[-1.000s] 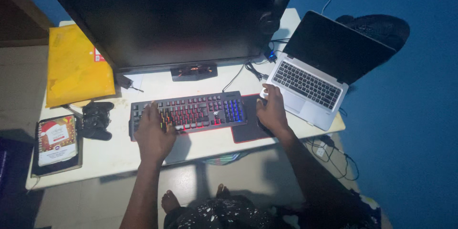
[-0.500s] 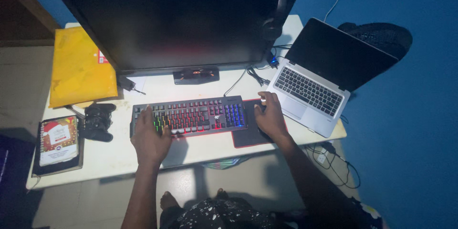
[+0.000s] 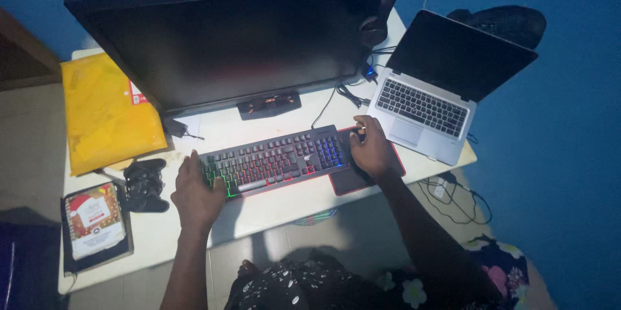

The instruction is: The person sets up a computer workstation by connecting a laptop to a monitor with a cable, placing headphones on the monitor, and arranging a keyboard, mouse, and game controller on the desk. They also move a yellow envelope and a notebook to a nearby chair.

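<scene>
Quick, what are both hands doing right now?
Left hand: open, resting flat on the keyboard's left end.
Right hand: curled over the mouse pad; anything under it is hidden.

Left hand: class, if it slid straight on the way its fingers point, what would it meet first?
The left hand already rests on the backlit keyboard; beyond its far edge, probably the monitor's stand, though depth is uncertain.

The keyboard [image 3: 275, 161] looks like matt dark plastic, its keys lit from beneath in rainbow colours. The mouse pad [image 3: 362, 177] beside it seems dull black cloth with a red edge. The monitor [image 3: 239, 38] has a smooth, faintly glossy dark screen. The laptop [image 3: 430, 113] has a satin silver metal-like shell. The envelope [image 3: 107, 113] is crinkled yellow paper. The tabletop [image 3: 284, 203] is smooth, pale and matt.
</scene>
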